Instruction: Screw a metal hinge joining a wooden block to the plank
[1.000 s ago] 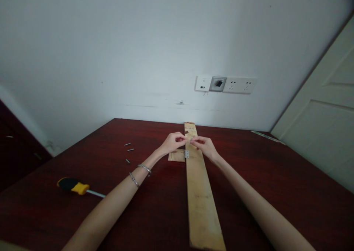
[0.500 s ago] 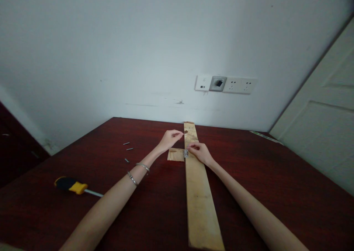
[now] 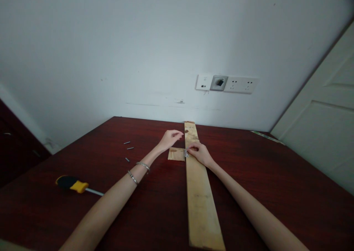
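Seen from the head view — pinching with the right hand (image 3: 201,154), fingertips pressed together at the small silver metal hinge (image 3: 186,153) between the long pale wooden board (image 3: 203,203) and the short pale wooden piece (image 3: 176,154); cannot tell on what exactly. Holding the left hand (image 3: 168,140) just beside the board, thumb and fingers curled near each other — cannot tell whether quite closed. Can see, farther left on the dark red worktop (image 3: 155,214), three short grey metal rods (image 3: 130,148)

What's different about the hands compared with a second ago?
They've separated: the right hand came nearer the wearer, to the metal hinge; the left hand drew slightly left. Whether either holds something is too small to tell. The long board, screwdriver and three screws stayed put.
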A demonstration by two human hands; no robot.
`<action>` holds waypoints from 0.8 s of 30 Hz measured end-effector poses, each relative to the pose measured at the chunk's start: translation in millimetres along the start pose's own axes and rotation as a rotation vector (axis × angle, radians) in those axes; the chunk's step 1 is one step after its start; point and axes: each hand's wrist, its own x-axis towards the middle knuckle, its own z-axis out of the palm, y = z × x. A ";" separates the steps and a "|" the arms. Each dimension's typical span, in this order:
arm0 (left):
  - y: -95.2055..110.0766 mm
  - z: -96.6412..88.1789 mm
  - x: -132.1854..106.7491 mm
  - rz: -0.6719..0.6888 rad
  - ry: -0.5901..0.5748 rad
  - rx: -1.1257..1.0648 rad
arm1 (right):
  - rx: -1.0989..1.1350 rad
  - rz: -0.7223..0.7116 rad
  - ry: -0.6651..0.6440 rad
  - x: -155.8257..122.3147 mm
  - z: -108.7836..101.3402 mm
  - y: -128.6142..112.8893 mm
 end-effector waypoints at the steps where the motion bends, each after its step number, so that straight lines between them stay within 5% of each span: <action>1: 0.2 0.1 -0.1 -0.002 -0.001 0.001 | -0.004 -0.004 0.000 0.1 -0.2 -0.4; 11: 4.8 -0.1 -1.4 -0.009 -0.014 0.004 | 0.009 0.039 0.009 -0.3 -1.7 1.5; 16: 28.8 -7.0 1.0 0.080 -0.016 0.101 | 0.075 0.059 0.033 1.1 -2.8 5.6; 20: 62.2 -29.0 4.3 0.165 -0.015 0.180 | 0.119 0.069 0.084 -0.2 -3.9 6.0; 24: 75.9 -72.0 9.2 0.192 -0.006 0.350 | 0.158 0.089 0.150 -4.7 -3.4 4.2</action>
